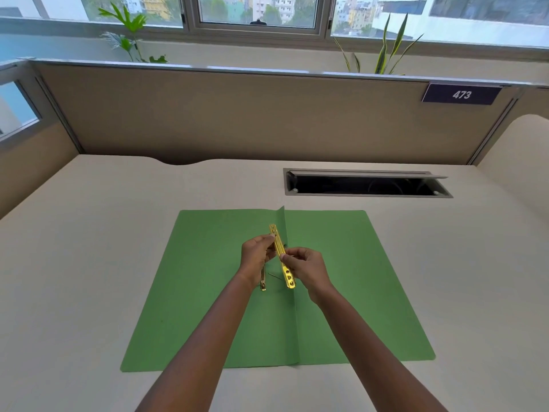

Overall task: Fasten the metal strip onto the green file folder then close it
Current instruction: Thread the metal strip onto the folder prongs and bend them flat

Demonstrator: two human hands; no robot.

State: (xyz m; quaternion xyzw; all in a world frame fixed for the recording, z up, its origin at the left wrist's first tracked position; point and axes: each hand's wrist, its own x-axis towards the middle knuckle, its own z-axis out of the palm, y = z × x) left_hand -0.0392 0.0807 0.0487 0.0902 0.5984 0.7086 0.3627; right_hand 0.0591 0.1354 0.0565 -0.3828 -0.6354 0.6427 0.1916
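Note:
The green file folder [341, 278] lies spread open and flat on the desk, its centre fold running towards me with a narrow flap standing up along it. Just above the fold I hold a gold metal strip [287, 273] with holes near its lower end. My left hand [256, 257] pinches its upper part and my right hand [306, 267] grips its middle. A second thin metal piece [263, 282] hangs below my left hand, partly hidden by it; whether that hand holds it I cannot tell.
The folder rests on a pale desk [89, 263] walled by beige partitions. A long cable slot [368, 185] with its lid raised sits behind the folder to the right. Plants and windows stand beyond the partition.

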